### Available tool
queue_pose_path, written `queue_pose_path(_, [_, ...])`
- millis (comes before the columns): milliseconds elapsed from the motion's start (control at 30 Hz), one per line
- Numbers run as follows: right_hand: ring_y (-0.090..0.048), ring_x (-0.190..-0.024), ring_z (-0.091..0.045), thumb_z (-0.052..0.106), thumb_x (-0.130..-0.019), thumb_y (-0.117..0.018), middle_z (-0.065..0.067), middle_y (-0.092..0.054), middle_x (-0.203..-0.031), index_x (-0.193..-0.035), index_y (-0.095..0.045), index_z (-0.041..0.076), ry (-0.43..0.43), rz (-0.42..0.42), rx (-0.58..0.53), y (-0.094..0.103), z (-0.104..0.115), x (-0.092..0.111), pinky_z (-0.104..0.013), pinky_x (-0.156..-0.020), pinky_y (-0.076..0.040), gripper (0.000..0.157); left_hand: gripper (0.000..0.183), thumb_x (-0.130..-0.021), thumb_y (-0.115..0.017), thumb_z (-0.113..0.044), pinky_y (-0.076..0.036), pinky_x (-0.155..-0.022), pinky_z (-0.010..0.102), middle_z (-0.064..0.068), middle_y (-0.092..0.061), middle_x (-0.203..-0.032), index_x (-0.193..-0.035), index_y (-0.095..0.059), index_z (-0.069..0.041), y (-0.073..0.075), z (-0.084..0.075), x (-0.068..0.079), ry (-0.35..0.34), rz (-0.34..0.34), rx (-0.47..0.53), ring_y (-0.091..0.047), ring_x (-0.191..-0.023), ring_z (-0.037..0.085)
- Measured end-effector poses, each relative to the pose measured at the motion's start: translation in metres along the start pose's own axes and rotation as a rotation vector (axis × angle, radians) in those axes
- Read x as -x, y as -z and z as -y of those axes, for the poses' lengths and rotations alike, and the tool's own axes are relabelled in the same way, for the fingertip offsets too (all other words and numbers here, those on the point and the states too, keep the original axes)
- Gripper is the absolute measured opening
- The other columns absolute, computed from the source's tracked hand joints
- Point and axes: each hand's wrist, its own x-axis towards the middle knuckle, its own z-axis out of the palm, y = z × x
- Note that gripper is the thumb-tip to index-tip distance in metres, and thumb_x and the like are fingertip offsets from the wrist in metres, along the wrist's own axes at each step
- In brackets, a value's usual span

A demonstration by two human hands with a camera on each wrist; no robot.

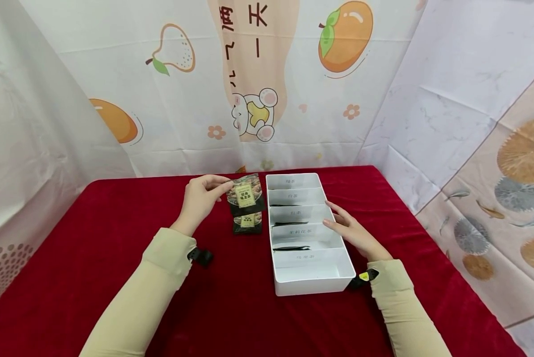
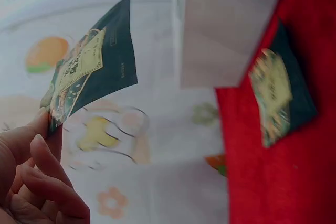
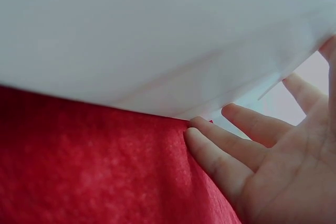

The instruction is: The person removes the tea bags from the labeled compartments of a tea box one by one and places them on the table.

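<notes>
My left hand (image 1: 202,199) pinches a dark green tea packet (image 1: 245,195) with a yellow label by its upper left edge. In the left wrist view this packet (image 2: 94,66) hangs in the air from thumb and fingers. A second, similar packet (image 1: 247,224) lies on the red cloth below it. Right of both stands a white divided box (image 1: 312,286) with printed labels on its dividers; thin dark packet edges (image 1: 291,248) show in several compartments. My right hand (image 1: 354,232) rests with extended fingers against the box's right side, as the right wrist view (image 3: 262,150) also shows.
A red cloth (image 1: 231,307) covers the table. Behind it hangs a white curtain (image 1: 168,114) printed with fruit and flowers, and a marble-patterned sheet (image 1: 445,99) hangs on the right. Each wrist wears a black strap.
</notes>
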Motion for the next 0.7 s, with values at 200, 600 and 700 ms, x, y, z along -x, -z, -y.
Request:
queue_pose_path(200, [-0.047,-0.134,-0.042,0.036,-0.099,-0.059,-0.026,-0.03,-0.157,-0.16,-0.018,0.027,0.003,0.002,-0.004,0.0,0.0,0.0,-0.052,-0.105,-0.042,0.074,0.031,-0.095,-0.068,-0.034,-0.052,-0.075,0.035,0.015,-0.074,-0.104,-0.114,-0.074,-0.009,0.001,0.023,-0.016,0.09,0.003,-0.002,-0.065,-0.086,0.034])
queue_pose_path(600, [-0.047,-0.134,-0.042,0.035,-0.099,-0.059,-0.026,-0.031,-0.156,-0.16,-0.018,0.027,0.006,0.0,-0.009,0.001,-0.001,0.0,-0.051,-0.105,-0.042,0.073,0.037,-0.098,-0.063,-0.036,-0.051,-0.08,0.037,0.018,-0.07,-0.116,-0.118,-0.07,-0.005,0.009,0.045,-0.033,0.205,0.034,-0.137,-0.063,-0.101,0.034])
queue_pose_path(700, [-0.048,-0.133,-0.041,0.035,-0.099,-0.059,-0.026,-0.031,-0.156,-0.16,-0.018,0.026,0.007,0.002,-0.009,0.0,-0.001,0.0,-0.05,-0.104,-0.043,0.073,0.039,-0.098,-0.063,-0.036,-0.05,-0.089,0.044,0.018,-0.068,-0.122,-0.118,-0.07,-0.004,0.01,0.048,-0.035,0.234,0.046,-0.163,-0.061,-0.11,0.035])
